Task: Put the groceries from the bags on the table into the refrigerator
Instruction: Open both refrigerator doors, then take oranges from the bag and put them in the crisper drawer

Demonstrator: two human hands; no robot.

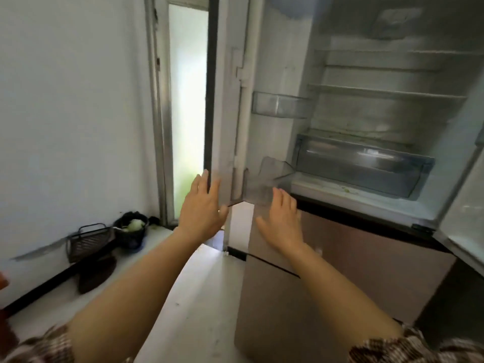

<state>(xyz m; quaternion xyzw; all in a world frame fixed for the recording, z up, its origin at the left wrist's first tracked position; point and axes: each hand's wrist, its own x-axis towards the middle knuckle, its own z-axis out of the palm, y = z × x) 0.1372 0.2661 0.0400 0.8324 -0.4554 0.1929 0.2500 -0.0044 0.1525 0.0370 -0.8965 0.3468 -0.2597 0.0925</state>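
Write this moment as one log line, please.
fridge door open | left hand grip open by door edge | right hand grip open, holds nothing

No legible text or labels anywhere.

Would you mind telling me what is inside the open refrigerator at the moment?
The refrigerator holds bare shelves, a clear drawer and door bins, with no groceries visible. Green scraps lie in front of the drawer. The drawer's depths are blurred, so unclear.
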